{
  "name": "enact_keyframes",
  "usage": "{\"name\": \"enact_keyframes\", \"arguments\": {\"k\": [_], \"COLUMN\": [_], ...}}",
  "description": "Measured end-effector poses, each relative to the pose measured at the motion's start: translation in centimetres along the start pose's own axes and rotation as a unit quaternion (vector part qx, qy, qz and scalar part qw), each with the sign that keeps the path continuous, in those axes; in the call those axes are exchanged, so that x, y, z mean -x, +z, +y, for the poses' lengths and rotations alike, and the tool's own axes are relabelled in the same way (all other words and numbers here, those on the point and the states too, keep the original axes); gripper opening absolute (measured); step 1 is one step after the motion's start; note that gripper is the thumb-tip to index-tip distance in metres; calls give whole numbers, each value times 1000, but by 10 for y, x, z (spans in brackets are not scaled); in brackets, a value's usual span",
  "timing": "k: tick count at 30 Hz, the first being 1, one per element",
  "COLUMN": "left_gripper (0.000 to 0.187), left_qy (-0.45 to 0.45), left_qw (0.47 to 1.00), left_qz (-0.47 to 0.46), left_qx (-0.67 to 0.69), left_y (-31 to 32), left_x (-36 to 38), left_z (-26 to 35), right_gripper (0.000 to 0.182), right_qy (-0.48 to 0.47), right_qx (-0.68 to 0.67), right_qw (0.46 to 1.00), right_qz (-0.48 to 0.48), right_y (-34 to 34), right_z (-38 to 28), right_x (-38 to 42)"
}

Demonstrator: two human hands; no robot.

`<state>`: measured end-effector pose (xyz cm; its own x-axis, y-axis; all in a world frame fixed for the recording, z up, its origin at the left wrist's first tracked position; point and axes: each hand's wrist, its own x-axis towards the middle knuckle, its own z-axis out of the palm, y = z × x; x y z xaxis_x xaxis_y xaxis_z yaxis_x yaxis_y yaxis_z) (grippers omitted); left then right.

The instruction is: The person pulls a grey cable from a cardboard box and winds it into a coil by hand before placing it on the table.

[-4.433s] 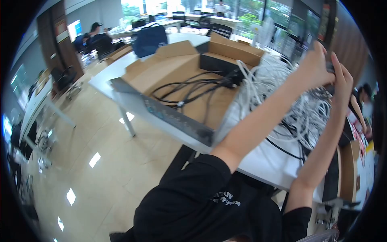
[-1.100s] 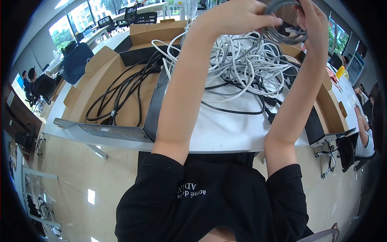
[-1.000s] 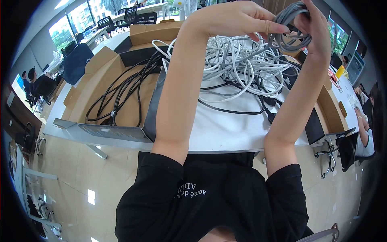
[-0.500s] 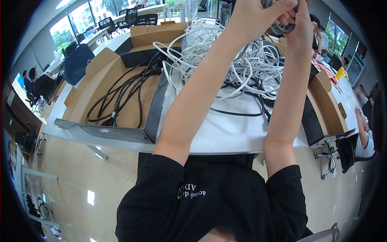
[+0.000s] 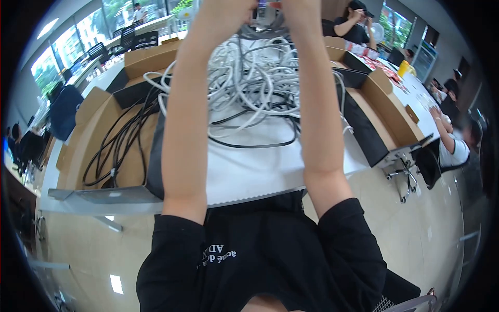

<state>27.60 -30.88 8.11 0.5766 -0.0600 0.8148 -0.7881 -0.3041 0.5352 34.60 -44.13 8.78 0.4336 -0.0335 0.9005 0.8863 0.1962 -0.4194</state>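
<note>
At the top edge, my left hand (image 5: 228, 15) and my right hand (image 5: 302, 13) are raised close together, partly cut off by the frame. Between them is a looped grey cable (image 5: 262, 34), which both hands appear closed on; most of the fingers are out of sight. Below the hands, a tangled heap of white and grey cables (image 5: 254, 78) lies on the white table (image 5: 249, 171). A black cable (image 5: 254, 146) curves out from the heap's near side.
On the left, an open cardboard box (image 5: 138, 169) holds a bundled black cable (image 5: 117, 140). Another open box (image 5: 136, 62) stands behind it. To the right is a further open box (image 5: 382, 114). People sit at the table's right side, and a yellow object (image 5: 404, 67) stands there.
Both hands have moved left across the view with the grey cable, as the camera view has also shifted. A person at the back right is now more visible.
</note>
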Motion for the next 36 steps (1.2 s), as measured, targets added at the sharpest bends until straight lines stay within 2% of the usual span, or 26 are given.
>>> {"name": "enact_keyframes", "arguments": {"k": [2,5,6,7,8,9,11,14,16,18,19,22,25,26,28,29,32,35,36], "left_gripper": [25,30,33,37,40,53,55,58,54,45,42,36,38,38,37,37,36,38,39], "left_qy": [-25,-73,-59,-44,-29,6,-13,5,-62,-6,22,17,73,90,77,70,43,64,37], "left_qw": [999,994,997,999,998,999,996,987,997,997,992,996,983,978,970,962,973,946,963], "left_qz": [-26,-66,-43,-21,1,32,85,148,-29,-15,-9,87,165,186,183,181,165,166,139], "left_qx": [-5,41,9,-24,-56,-29,24,-61,-38,73,127,30,25,32,140,193,154,270,226], "left_y": [-3,-15,-16,-16,-14,-10,3,44,20,38,47,52,52,53,57,58,44,32,24], "left_x": [6,10,9,9,8,6,4,9,-7,-7,-8,-6,-6,-7,-10,-12,-17,-23,-20], "left_z": [11,21,19,17,18,18,30,23,-2,-15,-19,-24,-28,-29,-28,-28,-39,-48,-38], "right_gripper": [52,47,45,43,43,43,45,50,55,56,57,59,58,56,52,46,42,39,38], "right_qy": [-92,-55,-44,-52,-16,20,69,110,144,178,162,182,202,208,220,239,169,156,151], "right_qx": [91,94,90,-15,-61,-107,-190,-305,-342,-392,-438,-425,-433,-445,-470,-517,-421,-241,-178], "right_qw": [991,990,989,994,995,993,979,943,922,893,881,875,867,861,848,819,890,956,970], "right_qz": [-20,-87,-113,-94,-73,-51,-4,71,116,132,77,147,142,130,106,69,36,63,73], "right_y": [0,-10,-11,-8,-8,-11,-19,-32,-33,-39,-45,-32,-22,-18,-10,-4,1,-3,-3], "right_z": [-11,-9,-7,-2,-2,-1,1,10,16,27,39,32,30,32,38,38,42,29,25], "right_x": [7,1,0,1,1,0,-4,-14,-17,-16,-19,-15,-13,-12,-10,-10,-6,-7,-7]}}
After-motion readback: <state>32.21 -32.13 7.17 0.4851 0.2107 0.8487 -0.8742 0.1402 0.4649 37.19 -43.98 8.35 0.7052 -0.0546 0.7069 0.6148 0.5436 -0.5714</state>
